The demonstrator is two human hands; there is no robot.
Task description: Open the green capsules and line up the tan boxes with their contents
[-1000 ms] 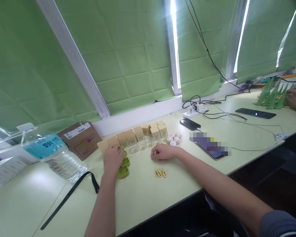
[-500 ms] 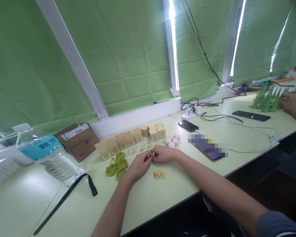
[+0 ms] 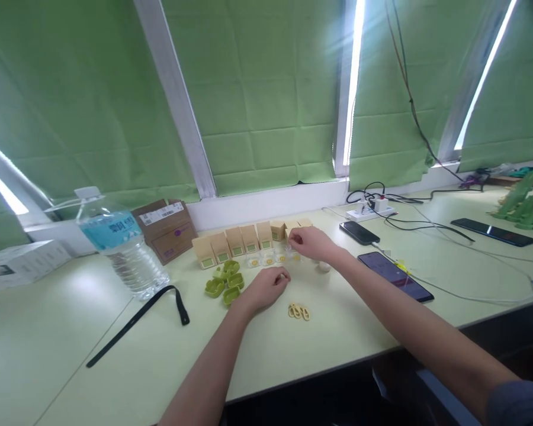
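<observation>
My right hand (image 3: 313, 242) is over the back row, its fingertips pinched close to the small clear pieces with yellow centres (image 3: 269, 258); what is between the fingers is too small to make out. Resting on the table, my left hand (image 3: 266, 287) has its fingers curled, and I see nothing clearly in it. Left of it lie green cup-like pieces (image 3: 233, 281). Small beige box-like pieces (image 3: 235, 241) stand in a row behind. Nearer to me is a cluster of yellow loops (image 3: 299, 312). A pale pink round piece (image 3: 324, 267) shows under my right wrist, others hidden.
A water bottle (image 3: 135, 260), a cardboard box (image 3: 166, 234) and a black strap (image 3: 133, 322) are at the left. Two phones (image 3: 359, 232) (image 3: 395, 276), a power strip (image 3: 371, 212) and cables lie right. Farther right are another phone (image 3: 493, 231) and green spiky pieces (image 3: 530, 201).
My right hand has parted from my left and moved back to the clear pieces. My left hand stays on the table. The view has turned left, and the other person's hands are out of sight.
</observation>
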